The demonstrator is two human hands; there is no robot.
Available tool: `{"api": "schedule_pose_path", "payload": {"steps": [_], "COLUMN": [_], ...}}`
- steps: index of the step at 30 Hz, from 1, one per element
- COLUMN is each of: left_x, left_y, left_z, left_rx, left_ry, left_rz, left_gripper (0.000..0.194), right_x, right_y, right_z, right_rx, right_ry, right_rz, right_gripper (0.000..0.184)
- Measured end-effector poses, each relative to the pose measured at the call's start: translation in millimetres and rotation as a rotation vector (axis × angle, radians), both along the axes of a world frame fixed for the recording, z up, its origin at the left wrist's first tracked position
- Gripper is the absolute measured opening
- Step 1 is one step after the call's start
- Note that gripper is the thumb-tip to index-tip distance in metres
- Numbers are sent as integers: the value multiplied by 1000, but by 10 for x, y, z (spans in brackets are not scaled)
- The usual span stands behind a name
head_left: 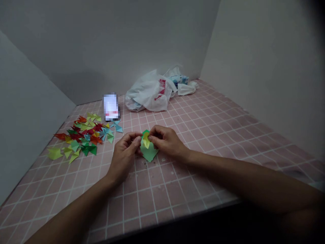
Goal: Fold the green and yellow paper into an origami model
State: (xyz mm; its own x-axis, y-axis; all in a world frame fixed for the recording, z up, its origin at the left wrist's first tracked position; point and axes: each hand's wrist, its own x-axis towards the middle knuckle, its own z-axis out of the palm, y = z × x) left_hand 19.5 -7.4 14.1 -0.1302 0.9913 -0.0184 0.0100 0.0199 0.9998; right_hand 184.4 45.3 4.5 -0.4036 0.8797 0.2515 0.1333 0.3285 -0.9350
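Note:
Both my hands meet over the middle of the pink tiled table [203, 135]. My left hand [124, 154] and my right hand [165, 140] each pinch the same small folded paper piece [148, 149], which is green with a yellow fold at its top. The fingers of both hands are curled and pressed onto the paper. The lower tip of the piece touches or hovers just above the table top.
A pile of several folded paper triangles [83, 135] in red, green, yellow and blue lies at the left. A blurred white card or box [111, 106] stands behind it. White plastic bags [152, 91] sit at the back. Grey walls enclose the table on three sides.

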Motion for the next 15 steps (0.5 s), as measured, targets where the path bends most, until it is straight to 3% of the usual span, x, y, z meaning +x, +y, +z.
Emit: {"api": "schedule_pose_path", "payload": {"steps": [15], "left_x": [16], "left_y": [5], "left_z": [-35], "left_rx": [-92], "left_ry": [-75], "left_rz": [7], "left_gripper": [32], "right_x": [0], "right_y": [-14], "right_z": [-19], "right_rx": [-20], "right_ry": [40], "right_rz": [65], "right_gripper": [14]}}
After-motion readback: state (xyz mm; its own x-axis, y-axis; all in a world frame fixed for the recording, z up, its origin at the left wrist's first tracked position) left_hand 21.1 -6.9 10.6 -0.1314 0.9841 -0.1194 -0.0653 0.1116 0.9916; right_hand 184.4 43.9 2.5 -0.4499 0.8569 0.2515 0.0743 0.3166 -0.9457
